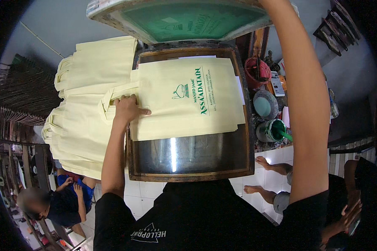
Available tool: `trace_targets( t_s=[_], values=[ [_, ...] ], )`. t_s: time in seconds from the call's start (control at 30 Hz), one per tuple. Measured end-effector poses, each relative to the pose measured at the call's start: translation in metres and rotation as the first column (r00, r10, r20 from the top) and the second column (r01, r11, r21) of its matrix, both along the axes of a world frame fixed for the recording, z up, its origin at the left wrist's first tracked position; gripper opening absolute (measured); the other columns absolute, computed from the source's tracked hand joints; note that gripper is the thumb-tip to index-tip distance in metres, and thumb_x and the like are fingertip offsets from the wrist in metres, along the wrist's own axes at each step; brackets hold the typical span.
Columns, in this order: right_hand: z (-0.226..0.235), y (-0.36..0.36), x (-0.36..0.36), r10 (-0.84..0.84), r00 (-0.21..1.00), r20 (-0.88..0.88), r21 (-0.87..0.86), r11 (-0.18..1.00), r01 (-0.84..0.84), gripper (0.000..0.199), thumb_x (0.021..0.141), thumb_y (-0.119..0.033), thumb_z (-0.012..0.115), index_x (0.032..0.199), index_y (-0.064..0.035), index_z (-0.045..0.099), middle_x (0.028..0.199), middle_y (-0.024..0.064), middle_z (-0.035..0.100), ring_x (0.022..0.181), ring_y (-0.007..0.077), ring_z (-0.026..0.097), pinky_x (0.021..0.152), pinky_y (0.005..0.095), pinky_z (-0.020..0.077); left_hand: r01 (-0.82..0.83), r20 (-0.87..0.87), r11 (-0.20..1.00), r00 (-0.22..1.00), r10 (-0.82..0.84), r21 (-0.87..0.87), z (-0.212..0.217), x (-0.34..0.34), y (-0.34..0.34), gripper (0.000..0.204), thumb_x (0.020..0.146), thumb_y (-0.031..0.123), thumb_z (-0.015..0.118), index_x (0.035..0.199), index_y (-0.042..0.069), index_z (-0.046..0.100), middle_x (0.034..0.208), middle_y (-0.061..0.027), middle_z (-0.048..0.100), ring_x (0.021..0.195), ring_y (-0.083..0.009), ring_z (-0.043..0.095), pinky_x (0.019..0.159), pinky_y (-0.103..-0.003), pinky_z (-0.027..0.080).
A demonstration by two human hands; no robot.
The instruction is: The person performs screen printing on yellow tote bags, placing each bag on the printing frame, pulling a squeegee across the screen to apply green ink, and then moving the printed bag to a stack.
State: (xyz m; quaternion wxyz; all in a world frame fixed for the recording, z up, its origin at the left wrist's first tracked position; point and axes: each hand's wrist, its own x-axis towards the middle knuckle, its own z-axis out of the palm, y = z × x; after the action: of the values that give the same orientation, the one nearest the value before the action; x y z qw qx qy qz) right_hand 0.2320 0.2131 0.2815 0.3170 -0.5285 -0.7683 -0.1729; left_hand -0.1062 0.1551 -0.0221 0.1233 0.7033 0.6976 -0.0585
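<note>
- The cream tote bag [188, 98] with a green print lies flat on the wooden-framed printing board [191, 167], its right edge near the frame, its lower edge over bare metal.
- The left hand [127, 109] presses fingers flat on the bag's left edge by the handles, grip open, holding nothing.
- The right arm [305, 104] reaches up to the raised green-mesh screen frame [184, 19]; its hand is out of sight, grip cannot be told.
- A stack of unprinted bags [90, 104] overlaps the board's left side.
- Ink tubs [270, 129] crowd the right edge.
- Below, white floor tiles [272, 159] hold another person's bare feet [266, 162].
</note>
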Motion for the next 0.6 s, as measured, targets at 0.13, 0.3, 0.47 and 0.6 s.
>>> trace_targets(
  t_s=[0.13,0.3,0.47,0.6],
  values=[
    [0.007,0.026,0.001,0.011,1.0,0.022,0.043,0.999,-0.012,0.049,0.085,-0.044,0.075,0.097,0.0036,0.076,0.093,0.0264,0.073,0.09,0.042,0.071,0.082,0.0481,0.0546,-0.01,0.141,0.988,0.989,0.032,-0.155,0.0,-0.012,0.01,0.061,0.066,0.048,0.09,0.096,-0.001,0.074,0.097,-0.0193,0.074,0.103,-0.0355,0.067,0.098,-0.044,0.041],
    [0.016,0.038,0.007,0.065,0.998,-0.024,0.007,0.998,-0.065,0.053,0.083,-0.046,0.077,0.1,0.0045,0.077,0.097,0.0272,0.074,0.092,0.0415,0.071,0.084,0.047,0.055,-0.082,0.467,0.996,0.882,0.064,0.019,0.021,-0.03,0.015,0.042,0.084,0.038,0.08,0.093,-0.003,0.071,0.086,-0.0168,0.071,0.078,-0.0267,0.064,0.076,-0.036,0.05],
    [0.018,0.065,0.016,-0.006,0.999,0.04,0.026,1.0,0.005,0.055,0.083,-0.047,0.077,0.103,0.004,0.077,0.101,0.0275,0.073,0.096,0.0417,0.071,0.086,0.0468,0.055,-0.26,0.626,0.948,0.775,0.089,0.186,0.09,-0.091,-0.009,0.037,0.093,0.033,0.071,0.089,-0.002,0.062,0.083,-0.0023,0.058,0.082,-0.0133,0.051,0.078,-0.031,0.043],
    [0.022,0.087,0.005,0.04,0.997,0.061,0.062,0.997,-0.043,0.054,0.084,-0.047,0.076,0.105,0.0028,0.077,0.103,0.0262,0.073,0.098,0.0414,0.071,0.089,0.0473,0.0543,-0.388,0.404,0.921,0.85,0.339,0.043,0.114,-0.314,-0.047,0.054,0.09,0.041,0.07,0.12,-0.004,0.065,0.113,-0.0151,0.069,0.107,-0.0228,0.064,0.094,-0.036,0.048]
  ],
)
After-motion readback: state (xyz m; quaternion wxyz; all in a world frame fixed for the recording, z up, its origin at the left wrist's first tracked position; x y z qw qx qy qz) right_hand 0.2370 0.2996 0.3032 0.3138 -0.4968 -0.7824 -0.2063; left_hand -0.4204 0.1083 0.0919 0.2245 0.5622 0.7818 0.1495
